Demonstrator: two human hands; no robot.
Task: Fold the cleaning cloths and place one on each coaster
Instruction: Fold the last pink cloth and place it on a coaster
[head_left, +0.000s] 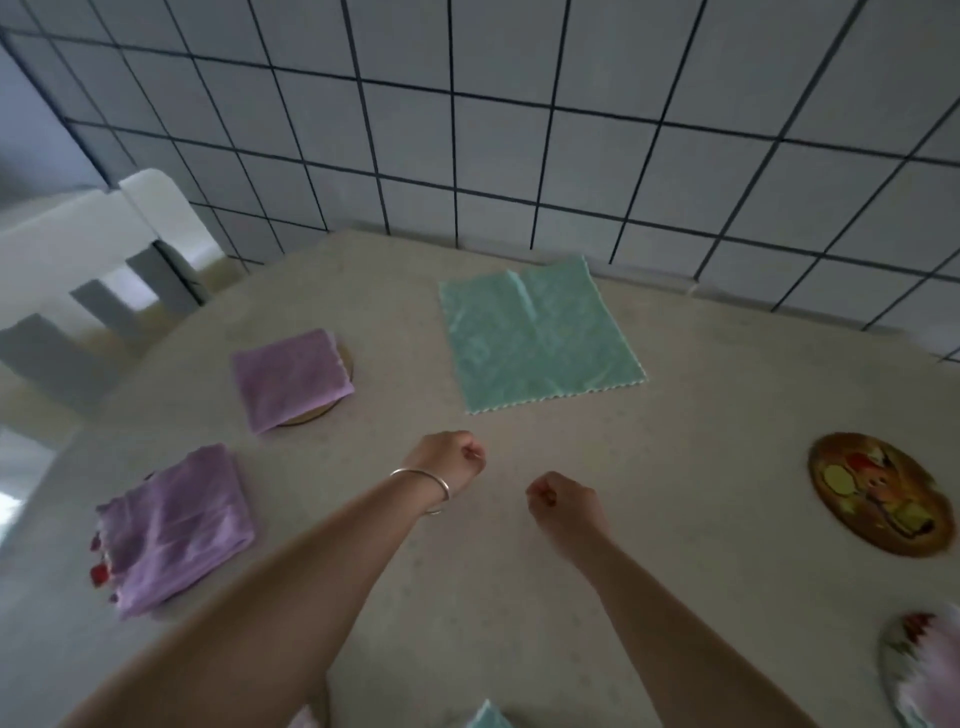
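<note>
Where purple cloth (179, 525) lies, coaster (100, 571) mostly hidden; frame blurred

No legible text, label, brand, number or sign on any surface in the head view. The coaster (878, 493) at right carries a coloured cartoon picture, too blurred to show any lettering.
</note>
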